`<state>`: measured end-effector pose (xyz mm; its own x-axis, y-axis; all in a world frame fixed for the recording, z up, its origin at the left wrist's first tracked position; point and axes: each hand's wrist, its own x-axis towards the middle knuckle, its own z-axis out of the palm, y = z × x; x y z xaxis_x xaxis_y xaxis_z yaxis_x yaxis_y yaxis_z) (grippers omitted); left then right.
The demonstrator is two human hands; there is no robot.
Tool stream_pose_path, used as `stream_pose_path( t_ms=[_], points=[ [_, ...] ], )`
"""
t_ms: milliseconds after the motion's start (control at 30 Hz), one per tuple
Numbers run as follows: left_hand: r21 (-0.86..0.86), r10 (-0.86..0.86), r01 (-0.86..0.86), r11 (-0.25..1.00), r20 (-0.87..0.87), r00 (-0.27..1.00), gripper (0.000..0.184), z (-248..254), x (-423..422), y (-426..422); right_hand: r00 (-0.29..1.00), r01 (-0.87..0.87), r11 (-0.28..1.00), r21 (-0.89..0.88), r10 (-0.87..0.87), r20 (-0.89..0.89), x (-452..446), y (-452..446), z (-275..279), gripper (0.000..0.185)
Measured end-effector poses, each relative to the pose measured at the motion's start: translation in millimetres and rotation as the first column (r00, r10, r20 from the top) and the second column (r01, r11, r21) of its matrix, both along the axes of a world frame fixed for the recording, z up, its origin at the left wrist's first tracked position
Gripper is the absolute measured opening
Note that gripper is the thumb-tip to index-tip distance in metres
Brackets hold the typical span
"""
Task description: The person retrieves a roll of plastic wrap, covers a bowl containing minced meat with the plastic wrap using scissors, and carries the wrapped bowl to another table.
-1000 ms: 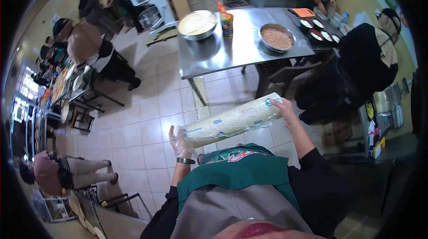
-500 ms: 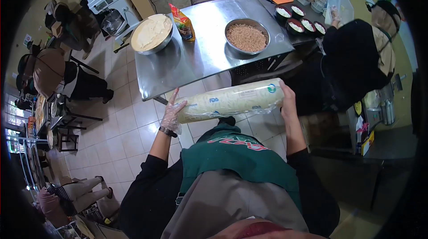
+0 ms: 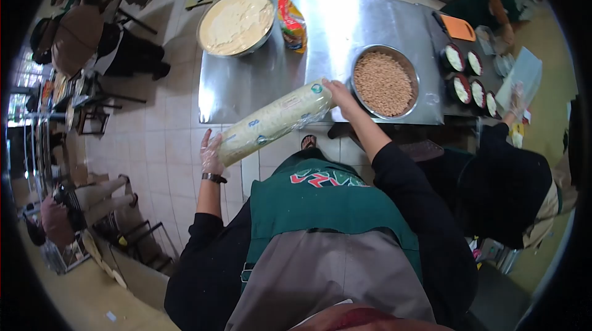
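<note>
A long pale-green roll point(image 3: 274, 122) in clear plastic, printed with blue marks, is held in the air between my hands, tilted with its right end higher. My left hand point(image 3: 211, 155), in a clear plastic glove, supports the lower left end, some fingers sticking up. My right hand point(image 3: 339, 98) grips the upper right end, over the edge of the steel table point(image 3: 246, 93). Close to my right hand stands a metal bowl of brown crumbly bits point(image 3: 383, 81). A large bowl of pale creamy mixture point(image 3: 237, 21) and a red and yellow packet point(image 3: 291, 22) stand farther back.
Several dark cups with white filling point(image 3: 461, 87) and an orange cutting board point(image 3: 457, 27) are on the dark counter to the right. A co-worker point(image 3: 512, 177) there reaches to a clear container point(image 3: 519, 81). Other people point(image 3: 77, 38) are at the left.
The roll has tilted, its right end rising and shifting left over the table edge with my right hand. My view has turned, and I am closer to the table.
</note>
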<state>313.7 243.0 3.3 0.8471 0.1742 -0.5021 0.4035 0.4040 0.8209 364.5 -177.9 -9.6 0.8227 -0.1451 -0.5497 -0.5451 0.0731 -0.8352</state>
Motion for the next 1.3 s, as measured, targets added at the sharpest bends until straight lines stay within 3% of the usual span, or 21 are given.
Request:
stream_pose_path(
  t_ms=[100, 167, 233, 267, 333, 400, 467, 533, 567, 600, 633, 767, 833, 900, 1033, 1167, 1200, 1233, 1267, 1300],
  points=[
    [-0.028, 0.088, -0.092, 0.995, -0.105, 0.991, 0.063, -12.4, -9.5, -16.5, 0.999, -0.038, 0.999, -0.015, 0.038, -0.007, 33.2, -10.0, -14.5, 0.071],
    [-0.043, 0.132, -0.14, 0.989, -0.157, 0.979, 0.061, -33.8, -17.4, -24.9, 0.992, -0.123, 0.99, 0.074, 0.123, 0.0, 40.0, -14.2, 7.1, 0.063],
    [-0.063, 0.168, -0.184, 0.981, -0.21, 0.963, 0.06, -38.3, -28.0, -39.8, 0.95, -0.079, 0.914, -0.398, 0.19, 0.249, 39.3, -18.0, 17.2, 0.052],
    [-0.087, 0.186, -0.212, 0.973, -0.244, 0.952, 0.06, -35.9, -32.2, -49.8, 0.864, -0.068, 0.858, -0.51, 0.306, 0.4, 34.0, -27.5, 25.6, 0.045],
    [-0.132, 0.189, -0.229, 0.964, -0.263, 0.946, 0.058, -43.6, -39.1, -57.6, 0.753, 0.248, 0.605, -0.756, 0.37, 0.543, 7.8, -40.1, 62.4, 0.051],
    [-0.125, 0.229, -0.269, 0.955, -0.269, 0.936, 0.056, -32.2, -40.2, -71.6, 0.736, 0.483, 0.398, -0.78, 0.298, 0.608, -23.3, -65.5, 90.2, 0.059],
    [-0.122, 0.262, -0.303, 0.945, -0.273, 0.926, 0.055, -29.3, -41.6, -82.6, 0.754, 0.581, 0.378, -0.721, 0.083, 0.652, -58.0, -106.3, 76.7, 0.058],
    [-0.209, 0.236, -0.299, 0.931, -0.28, 0.931, 0.058, -31.7, -41.0, -77.3, 0.842, 0.517, 0.237, -0.822, -0.311, 0.44, -100.4, -138.8, 21.9, 0.067],
    [-0.211, 0.234, -0.297, 0.931, -0.278, 0.932, 0.058, -37.7, -40.3, -73.0, 0.841, 0.519, 0.235, -0.821, -0.312, 0.442, -111.6, -142.5, 23.1, 0.067],
    [-0.211, 0.199, -0.262, 0.942, -0.279, 0.939, 0.054, -47.9, -40.1, -67.5, 0.781, 0.609, 0.597, -0.523, -0.567, 0.262, -121.1, -145.4, 23.8, 0.07],
    [-0.21, 0.165, -0.228, 0.951, -0.282, 0.945, 0.052, -52.5, -39.6, -64.2, 0.733, 0.676, 0.733, -0.07, -0.679, -0.031, -125.2, -147.1, 24.8, 0.073],
    [-0.26, 0.146, -0.218, 0.941, -0.271, 0.952, 0.055, -50.7, -39.3, -60.9, 0.732, 0.678, 0.734, 0.044, -0.679, 0.057, -119.1, -144.5, 14.2, 0.072],
    [-0.122, 0.181, -0.214, 0.969, -0.238, 0.954, 0.064, -24.4, -39.0, -72.9, 0.799, 0.592, 0.804, 0.047, -0.594, 0.099, -108.4, -155.8, 7.7, 0.067],
    [-0.115, 0.171, -0.202, 0.973, -0.233, 0.957, 0.07, -15.1, -40.4, -76.4, 0.786, 0.604, 0.792, 0.087, -0.61, 0.101, -87.6, -165.2, 1.3, 0.064],
    [-0.171, 0.146, -0.186, 0.968, -0.221, 0.964, 0.085, -25.0, -38.9, -70.9, 0.753, 0.644, 0.758, 0.101, -0.652, 0.092, -47.1, -173.5, 8.0, 0.065],
    [-0.166, 0.152, -0.189, 0.968, -0.214, 0.965, 0.086, -34.7, -40.6, -66.1, 0.77, 0.638, 0.768, 0.059, -0.638, -0.012, -35.8, -171.0, 7.6, 0.068],
    [-0.168, 0.147, -0.184, 0.968, -0.211, 0.966, 0.086, -34.2, -41.0, -66.1, 0.771, 0.609, 0.571, -0.55, -0.589, 0.243, -38.7, -171.8, -20.5, 0.065],
    [-0.169, 0.144, -0.181, 0.969, -0.208, 0.967, 0.085, -34.5, -41.0, -66.3, 0.823, 0.466, 0.047, -0.884, -0.39, 0.413, -40.7, -159.3, -13.7, 0.063],
    [-0.17, 0.16, -0.197, 0.966, -0.208, 0.965, 0.085, -35.2, -40.9, -66.7, 0.785, 0.593, 0.019, -0.805, -0.24, 0.572, -46.1, -147.6, -6.2, 0.054],
    [-0.184, 0.161, -0.201, 0.962, -0.212, 0.964, 0.083, -35.3, -41.2, -66.8, 0.79, 0.591, 0.031, -0.806, -0.226, 0.57, -45.1, -132.7, -7.9, 0.054]
  ],
)
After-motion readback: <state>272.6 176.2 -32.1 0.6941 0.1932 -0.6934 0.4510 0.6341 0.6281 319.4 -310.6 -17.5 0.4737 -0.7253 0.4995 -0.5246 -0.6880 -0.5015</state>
